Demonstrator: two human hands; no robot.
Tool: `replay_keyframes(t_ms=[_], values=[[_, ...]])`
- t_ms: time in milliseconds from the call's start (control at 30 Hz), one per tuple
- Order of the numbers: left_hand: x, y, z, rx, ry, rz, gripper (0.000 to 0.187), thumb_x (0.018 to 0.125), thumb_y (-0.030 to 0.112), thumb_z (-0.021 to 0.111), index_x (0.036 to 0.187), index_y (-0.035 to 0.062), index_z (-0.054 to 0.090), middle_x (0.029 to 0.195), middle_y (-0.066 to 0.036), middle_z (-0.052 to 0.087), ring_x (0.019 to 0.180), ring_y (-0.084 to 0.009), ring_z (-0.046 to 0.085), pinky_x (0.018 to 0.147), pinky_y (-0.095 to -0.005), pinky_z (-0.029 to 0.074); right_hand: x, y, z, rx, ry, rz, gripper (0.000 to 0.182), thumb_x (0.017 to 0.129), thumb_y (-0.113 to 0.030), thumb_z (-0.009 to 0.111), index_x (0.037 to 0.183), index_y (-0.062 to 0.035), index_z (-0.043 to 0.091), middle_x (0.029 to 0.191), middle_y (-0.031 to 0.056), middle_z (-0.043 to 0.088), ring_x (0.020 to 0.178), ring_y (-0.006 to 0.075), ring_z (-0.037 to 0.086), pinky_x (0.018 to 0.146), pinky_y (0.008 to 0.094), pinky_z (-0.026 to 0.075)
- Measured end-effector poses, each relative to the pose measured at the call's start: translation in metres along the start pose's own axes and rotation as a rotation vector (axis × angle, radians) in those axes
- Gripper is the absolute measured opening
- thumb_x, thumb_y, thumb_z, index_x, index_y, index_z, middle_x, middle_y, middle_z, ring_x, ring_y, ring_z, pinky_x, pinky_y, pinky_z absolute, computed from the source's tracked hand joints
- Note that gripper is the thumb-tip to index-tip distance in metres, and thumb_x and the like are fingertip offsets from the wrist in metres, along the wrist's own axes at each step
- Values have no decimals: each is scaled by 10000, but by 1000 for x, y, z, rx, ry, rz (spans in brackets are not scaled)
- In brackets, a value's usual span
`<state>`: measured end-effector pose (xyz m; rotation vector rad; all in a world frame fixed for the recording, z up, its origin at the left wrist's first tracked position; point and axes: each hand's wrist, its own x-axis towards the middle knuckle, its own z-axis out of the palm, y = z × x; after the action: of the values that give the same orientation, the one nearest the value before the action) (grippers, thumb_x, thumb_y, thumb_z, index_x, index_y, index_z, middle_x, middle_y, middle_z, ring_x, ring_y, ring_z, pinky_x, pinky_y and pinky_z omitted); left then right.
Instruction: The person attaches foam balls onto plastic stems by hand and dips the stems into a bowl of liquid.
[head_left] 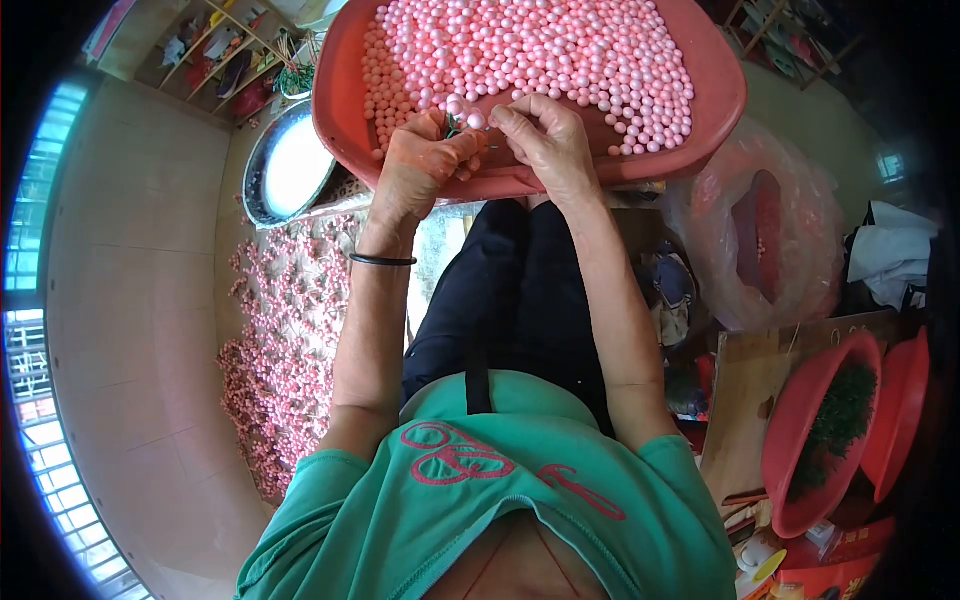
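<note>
Over the near rim of a red plastic tub (pixel 330 95), my left hand (pixel 428 155) is closed around a small sprig of pink beads (pixel 458 106) with thin green stems. Its fingertips look stained reddish-orange. My right hand (pixel 548 145) is beside it, thumb and forefinger pinched together close to the sprig's beads. Whatever lies in that pinch is too small to make out. Behind both hands, many loose pearly pink beads (pixel 530 45) fill the tub, with a bare strip of its floor showing near the front.
Heaps of pink bead sprigs (pixel 290 350) cover the floor at left. A basin with white contents (pixel 290 160) stands beside the tub. To the right are a clear plastic bag (pixel 810 230), a wooden board (pixel 735 400) and a red basin (pixel 780 470) holding green stems (pixel 840 420).
</note>
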<state>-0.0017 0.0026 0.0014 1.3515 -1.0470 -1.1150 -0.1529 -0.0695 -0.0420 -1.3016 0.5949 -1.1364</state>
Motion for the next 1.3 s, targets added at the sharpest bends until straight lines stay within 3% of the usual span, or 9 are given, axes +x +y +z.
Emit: replay_keyframes(t_ms=[333, 433, 633, 933, 1033, 1133, 1233, 1300], values=[[-2, 7, 1, 9, 24, -15, 183, 827, 127, 718, 814, -18, 606, 696, -56, 627, 573, -102, 564, 534, -222, 453, -7, -2, 13, -299, 111, -247, 208, 871, -190, 689, 796, -3, 637, 733, 68, 664, 681, 105, 584, 635, 282, 463], [-1, 5, 1, -7, 26, -8, 177, 834, 130, 713, 820, -12, 609, 695, -49, 625, 575, -97, 560, 534, -218, 451, -6, 1, 15, -297, 123, -276, 204, 867, -189, 692, 796, -6, 636, 734, 61, 664, 680, 106, 583, 634, 281, 461], [-2, 4, 2, -18, 37, 5, 151, 850, 118, 697, 833, -1, 607, 698, -38, 621, 576, -90, 551, 538, -215, 451, -4, 1, 9, -210, 54, -129, 205, 866, -195, 691, 801, -9, 637, 734, 54, 664, 687, 103, 582, 635, 283, 459], [-1, 1, 2, -46, 20, 33, 133, 859, 109, 682, 873, -3, 612, 703, -41, 623, 595, -92, 558, 557, -215, 456, -7, 9, 20, -397, 147, -403, 177, 866, -154, 692, 818, -6, 609, 714, 78, 646, 659, 130, 597, 617, 295, 462], [0, 0, 0, -61, 7, 34, 144, 859, 113, 679, 903, -9, 617, 744, -47, 633, 629, -97, 572, 576, -212, 463, -9, 2, 18, -373, 151, -351, 150, 870, -147, 682, 841, -10, 630, 721, 92, 653, 656, 147, 606, 617, 300, 467], [0, 2, -1, -100, 1, 15, 175, 856, 115, 682, 942, -22, 616, 795, -57, 640, 663, -105, 588, 598, -212, 476, -14, -14, 16, -243, 116, -97, 226, 893, -221, 671, 895, 4, 648, 696, 30, 628, 668, 88, 562, 639, 252, 458], [0, 1, -4, -142, -10, -7, 180, 858, 107, 678, 971, -15, 608, 836, -60, 640, 702, -117, 603, 638, -223, 494, -3, -3, 2, -428, 252, -144, 176, 866, -178, 664, 848, -4, 668, 765, 142, 678, 676, 211, 655, 637, 333, 485], [-1, 2, -1, -143, 8, -7, 129, 874, 96, 659, 966, 24, 606, 842, -47, 638, 734, -126, 609, 687, -237, 505, 3, 0, -9, -554, 266, -197, 181, 851, -182, 668, 841, -1, 668, 792, 162, 681, 696, 263, 665, 645, 354, 490]])
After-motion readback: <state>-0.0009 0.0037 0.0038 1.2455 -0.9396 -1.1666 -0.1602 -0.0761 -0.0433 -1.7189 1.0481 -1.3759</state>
